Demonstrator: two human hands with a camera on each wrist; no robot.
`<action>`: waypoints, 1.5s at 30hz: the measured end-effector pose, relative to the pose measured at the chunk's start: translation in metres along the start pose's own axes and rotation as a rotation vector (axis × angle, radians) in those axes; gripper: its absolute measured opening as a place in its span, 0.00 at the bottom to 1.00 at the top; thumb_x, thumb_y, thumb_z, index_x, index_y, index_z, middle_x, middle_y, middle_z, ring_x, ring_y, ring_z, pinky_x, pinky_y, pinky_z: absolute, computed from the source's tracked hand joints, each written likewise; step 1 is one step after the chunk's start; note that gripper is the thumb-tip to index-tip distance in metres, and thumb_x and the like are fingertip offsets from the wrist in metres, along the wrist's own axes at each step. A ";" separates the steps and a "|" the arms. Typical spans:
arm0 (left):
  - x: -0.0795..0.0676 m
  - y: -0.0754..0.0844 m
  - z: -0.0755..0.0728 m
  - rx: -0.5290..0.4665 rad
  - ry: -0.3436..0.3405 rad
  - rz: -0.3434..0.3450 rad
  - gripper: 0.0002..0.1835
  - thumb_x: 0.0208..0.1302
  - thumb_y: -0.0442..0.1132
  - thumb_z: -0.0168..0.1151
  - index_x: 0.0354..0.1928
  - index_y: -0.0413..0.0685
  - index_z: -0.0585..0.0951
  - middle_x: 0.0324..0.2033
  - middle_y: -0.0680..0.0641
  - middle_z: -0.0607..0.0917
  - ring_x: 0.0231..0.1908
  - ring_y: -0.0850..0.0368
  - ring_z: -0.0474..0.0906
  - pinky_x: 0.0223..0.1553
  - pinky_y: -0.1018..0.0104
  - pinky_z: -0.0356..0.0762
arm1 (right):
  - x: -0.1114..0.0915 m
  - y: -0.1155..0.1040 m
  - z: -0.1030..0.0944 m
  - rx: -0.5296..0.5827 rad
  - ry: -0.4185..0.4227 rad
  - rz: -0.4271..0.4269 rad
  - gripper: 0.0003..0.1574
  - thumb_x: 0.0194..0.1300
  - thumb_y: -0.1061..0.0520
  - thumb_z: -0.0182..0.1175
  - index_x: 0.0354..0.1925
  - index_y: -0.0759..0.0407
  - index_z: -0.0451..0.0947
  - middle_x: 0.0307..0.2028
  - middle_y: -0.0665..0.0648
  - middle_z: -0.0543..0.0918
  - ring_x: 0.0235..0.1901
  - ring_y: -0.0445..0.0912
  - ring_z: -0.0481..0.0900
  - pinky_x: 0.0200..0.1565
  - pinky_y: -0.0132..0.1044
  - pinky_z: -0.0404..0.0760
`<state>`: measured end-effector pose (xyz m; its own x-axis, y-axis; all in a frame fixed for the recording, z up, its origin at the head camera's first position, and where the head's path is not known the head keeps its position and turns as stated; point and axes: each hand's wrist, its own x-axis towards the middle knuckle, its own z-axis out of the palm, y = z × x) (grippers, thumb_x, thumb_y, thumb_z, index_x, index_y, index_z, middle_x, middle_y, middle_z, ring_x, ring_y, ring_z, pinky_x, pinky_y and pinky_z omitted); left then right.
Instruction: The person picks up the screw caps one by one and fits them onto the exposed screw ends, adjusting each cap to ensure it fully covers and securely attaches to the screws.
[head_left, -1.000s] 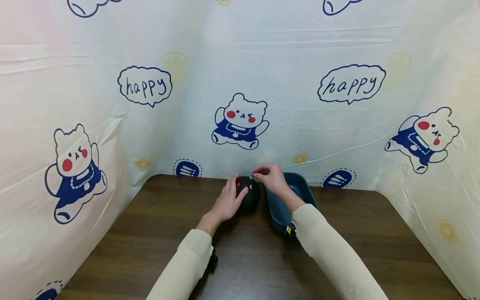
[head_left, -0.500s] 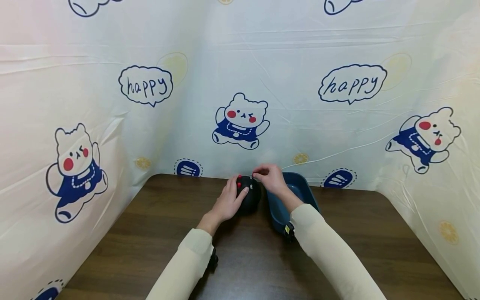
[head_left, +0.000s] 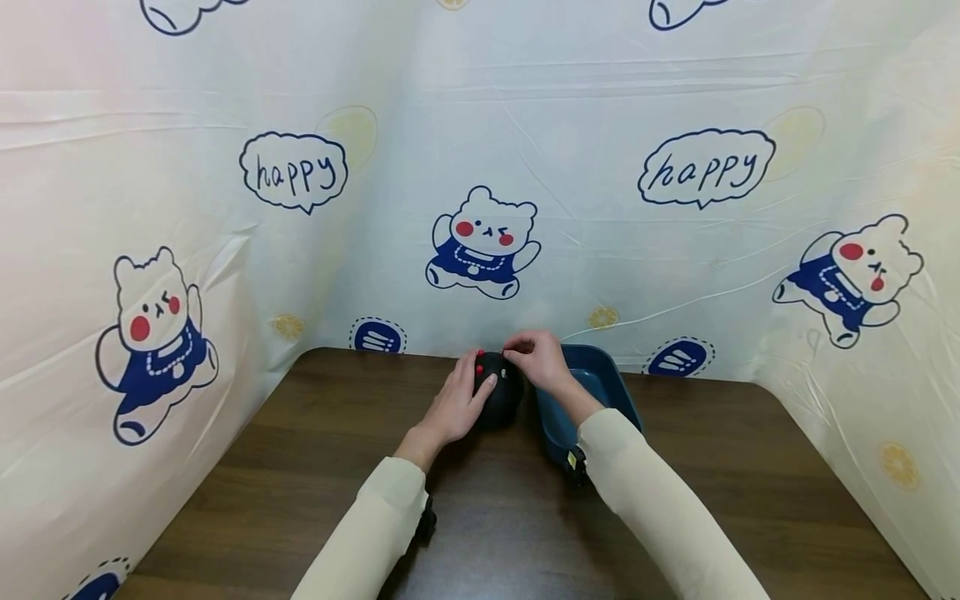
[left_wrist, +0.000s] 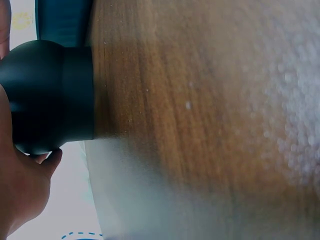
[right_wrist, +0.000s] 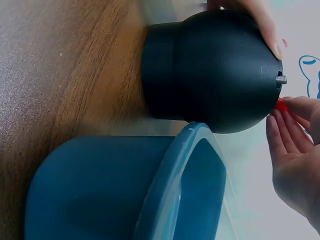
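Observation:
A black, rounded, dome-like object (head_left: 501, 407) stands on its short cylindrical base near the table's far edge. My left hand (head_left: 452, 404) grips its left side, fingers over the top and thumb on the near side. Red pieces (head_left: 480, 368) show beside the left fingertips. In the right wrist view a threaded metal screw (right_wrist: 281, 79) sticks out of a slot in the dome's top. Just beside it, my right hand (right_wrist: 295, 150) pinches a small red piece (right_wrist: 281, 104) against the dome; it looks like a nut or cap, mostly hidden by the fingers.
A deep blue plastic bin (head_left: 558, 429) stands just right of the dome, under the right forearm; its contents are mostly out of sight. The brown wooden table (head_left: 510, 533) ends at a printed curtain (head_left: 570, 275) behind.
My right fingertips have shifted slightly at the dome's top, and the red piece seen between them earlier is now hidden in the head view. The left hand keeps its grip.

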<state>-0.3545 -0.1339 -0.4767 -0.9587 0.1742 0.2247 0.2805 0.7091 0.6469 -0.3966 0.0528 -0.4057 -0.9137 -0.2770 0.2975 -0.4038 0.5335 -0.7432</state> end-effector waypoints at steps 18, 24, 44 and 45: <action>0.000 0.001 0.001 -0.010 -0.008 -0.008 0.46 0.75 0.72 0.34 0.83 0.52 0.44 0.81 0.45 0.50 0.77 0.45 0.53 0.73 0.39 0.57 | 0.000 0.003 -0.004 -0.074 -0.100 -0.027 0.12 0.72 0.61 0.64 0.51 0.58 0.87 0.48 0.56 0.88 0.50 0.51 0.84 0.56 0.48 0.82; -0.002 0.003 0.000 0.002 -0.017 -0.031 0.46 0.74 0.73 0.34 0.83 0.54 0.44 0.81 0.48 0.49 0.78 0.48 0.51 0.74 0.43 0.56 | -0.003 0.006 -0.012 -0.070 -0.129 -0.045 0.15 0.73 0.60 0.62 0.55 0.58 0.85 0.52 0.57 0.87 0.52 0.51 0.84 0.56 0.49 0.82; -0.002 0.001 -0.001 0.003 -0.014 -0.026 0.47 0.73 0.75 0.33 0.83 0.54 0.44 0.81 0.48 0.49 0.78 0.47 0.51 0.73 0.38 0.57 | -0.012 0.020 -0.052 -0.257 -0.227 -0.088 0.18 0.72 0.59 0.64 0.58 0.62 0.79 0.54 0.64 0.83 0.50 0.53 0.82 0.55 0.51 0.81; -0.002 0.001 -0.001 0.001 -0.011 -0.021 0.47 0.73 0.74 0.33 0.82 0.53 0.45 0.81 0.47 0.49 0.77 0.47 0.52 0.72 0.38 0.57 | -0.012 0.021 -0.053 -0.271 -0.234 -0.093 0.18 0.72 0.59 0.64 0.58 0.62 0.79 0.54 0.64 0.83 0.50 0.53 0.82 0.55 0.51 0.81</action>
<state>-0.3524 -0.1341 -0.4762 -0.9649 0.1667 0.2029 0.2601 0.7135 0.6506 -0.3964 0.1102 -0.3934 -0.8498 -0.4924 0.1880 -0.5107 0.6813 -0.5244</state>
